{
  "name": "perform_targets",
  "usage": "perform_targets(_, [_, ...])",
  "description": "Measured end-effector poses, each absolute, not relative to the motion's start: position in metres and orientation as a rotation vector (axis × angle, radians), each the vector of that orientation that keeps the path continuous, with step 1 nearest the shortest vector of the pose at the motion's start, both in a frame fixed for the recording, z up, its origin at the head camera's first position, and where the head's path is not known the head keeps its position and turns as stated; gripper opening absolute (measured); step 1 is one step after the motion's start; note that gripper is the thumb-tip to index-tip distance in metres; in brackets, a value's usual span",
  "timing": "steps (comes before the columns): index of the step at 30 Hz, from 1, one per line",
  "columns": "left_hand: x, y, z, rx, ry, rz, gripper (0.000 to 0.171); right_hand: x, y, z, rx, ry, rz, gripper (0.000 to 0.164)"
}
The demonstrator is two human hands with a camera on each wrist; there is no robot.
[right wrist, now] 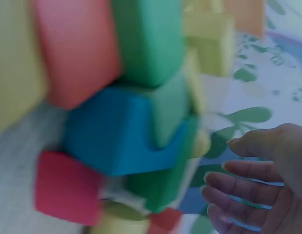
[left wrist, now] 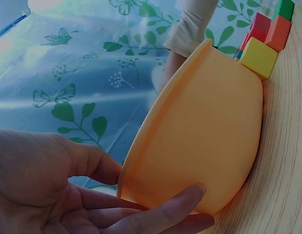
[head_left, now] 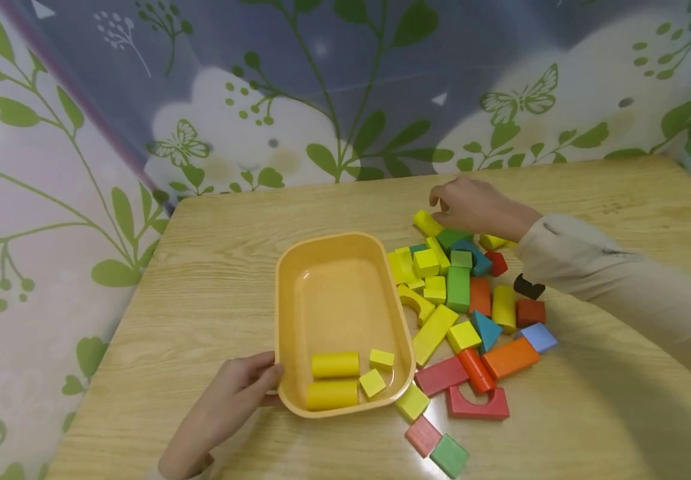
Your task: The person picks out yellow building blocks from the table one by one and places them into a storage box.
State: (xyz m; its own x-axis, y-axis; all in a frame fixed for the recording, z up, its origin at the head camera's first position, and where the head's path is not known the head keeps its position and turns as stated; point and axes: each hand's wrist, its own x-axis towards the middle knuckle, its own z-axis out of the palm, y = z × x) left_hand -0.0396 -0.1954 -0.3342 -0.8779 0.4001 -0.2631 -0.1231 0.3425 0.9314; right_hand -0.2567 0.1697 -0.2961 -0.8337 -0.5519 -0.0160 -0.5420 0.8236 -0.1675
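Note:
A pale orange plastic tub (head_left: pixel 345 300) stands on the table, with two yellow cylinders (head_left: pixel 335 365) and two small yellow blocks (head_left: pixel 372 383) at its near end. My left hand (head_left: pixel 228 403) grips the tub's near left edge; in the left wrist view the thumb is at the rim and the fingers lie against the outer wall (left wrist: pixel 199 131). Over the far end of the pile of wooden blocks (head_left: pixel 458 287), my right hand (head_left: pixel 477 207) is just above a yellow cylinder (head_left: pixel 427 223). The right wrist view shows its fingers (right wrist: pixel 243 187) loosely bent, holding nothing.
Blocks in yellow, green, blue, orange and red crowd the tub's right side. A green block (head_left: pixel 449 456) and a pink block (head_left: pixel 423 436) lie nearest the front. A black object (head_left: pixel 528 287) sits beneath the right sleeve. The patterned wall (head_left: pixel 333 87) borders the table's back.

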Motion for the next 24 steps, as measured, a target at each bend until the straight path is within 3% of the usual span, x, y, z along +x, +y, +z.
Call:
perform_targets(10, [-0.039,-0.195,-0.333,0.222,2.161,1.554,0.038,-0.264,0.172,-0.326,-0.72,2.901,-0.247,0.047])
perform_targets(24, [-0.039,-0.197,-0.334,0.252,2.154,1.582,0.039,-0.268,0.16,-0.313,-0.575,2.83,-0.425,0.056])
